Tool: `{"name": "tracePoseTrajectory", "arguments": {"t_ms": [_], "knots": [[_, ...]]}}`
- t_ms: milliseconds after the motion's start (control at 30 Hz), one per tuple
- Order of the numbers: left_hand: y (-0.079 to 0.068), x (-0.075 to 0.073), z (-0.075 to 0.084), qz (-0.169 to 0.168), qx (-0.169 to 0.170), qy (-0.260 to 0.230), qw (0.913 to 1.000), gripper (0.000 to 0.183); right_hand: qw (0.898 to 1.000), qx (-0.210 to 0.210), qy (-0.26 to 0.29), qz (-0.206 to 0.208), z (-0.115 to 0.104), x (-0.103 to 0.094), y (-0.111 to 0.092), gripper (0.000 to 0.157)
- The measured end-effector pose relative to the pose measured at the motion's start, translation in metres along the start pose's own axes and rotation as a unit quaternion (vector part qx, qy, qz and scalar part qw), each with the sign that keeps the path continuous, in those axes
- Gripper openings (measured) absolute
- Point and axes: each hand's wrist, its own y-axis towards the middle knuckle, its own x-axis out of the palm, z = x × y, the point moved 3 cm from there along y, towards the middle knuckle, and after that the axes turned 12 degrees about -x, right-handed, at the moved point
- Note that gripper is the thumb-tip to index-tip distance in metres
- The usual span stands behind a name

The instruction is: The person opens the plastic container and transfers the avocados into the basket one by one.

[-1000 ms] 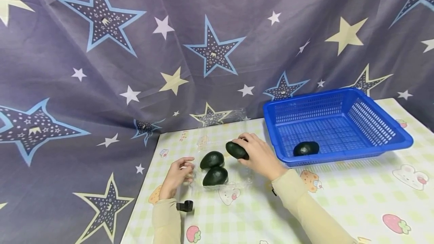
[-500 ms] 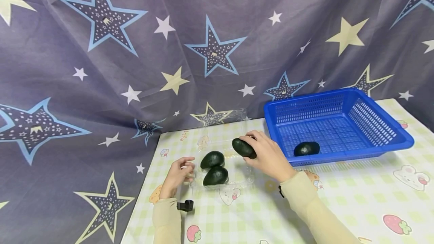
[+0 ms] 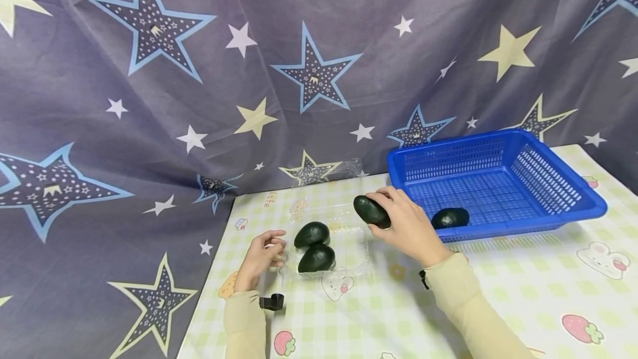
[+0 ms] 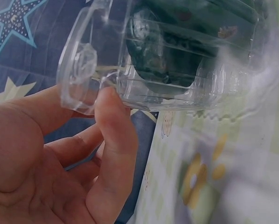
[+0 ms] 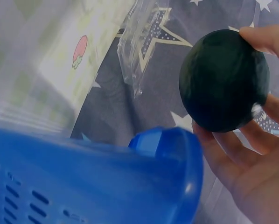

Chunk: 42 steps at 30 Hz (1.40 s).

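Observation:
My right hand grips a dark green avocado between thumb and fingers, raised beside the left wall of the blue basket. In the right wrist view the same avocado shows whole above the palm. My left hand pinches the edge of a clear plastic clamshell box between thumb and fingers. Inside the box lie two more avocados, a rear one and a front one, at its left side. The box's lid stands open toward the back.
A blue perforated basket stands at the right, one avocado lying inside near its front wall. A checked cloth covers the table. A star-patterned curtain hangs directly behind.
My right hand has carried its avocado up and to the right, away from the box toward the basket. The left hand keeps its place at the box edge.

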Motion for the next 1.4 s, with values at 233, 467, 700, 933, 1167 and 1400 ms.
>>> {"name": "tracePoseTrajectory", "arguments": {"t_ms": [233,467,700,933,1167,1400], "knots": [[-0.001,0.000,0.000,0.002,0.001,0.006,1.0000,0.041,1.000,0.008,-0.002,0.002,0.009,-0.009,-0.003,0.057],[0.000,0.000,-0.001,0.004,0.003,0.006,1.0000,0.040,1.000,0.009,-0.005,0.014,0.018,-0.020,-0.007,0.056],[-0.001,0.001,0.000,0.003,0.002,0.005,1.0000,0.041,1.000,0.019,-0.007,0.019,0.026,-0.028,-0.012,0.059],[-0.002,0.000,0.001,0.003,0.005,0.004,1.0000,0.041,0.999,0.030,-0.011,0.013,0.030,-0.033,-0.016,0.060],[-0.004,0.000,0.002,0.002,0.005,0.003,1.0000,0.042,0.999,0.044,-0.009,0.010,0.035,-0.036,-0.020,0.061],[-0.002,0.000,0.002,0.001,0.005,0.005,1.0000,0.042,0.998,0.069,-0.009,0.010,0.044,-0.040,-0.026,0.061]]}}
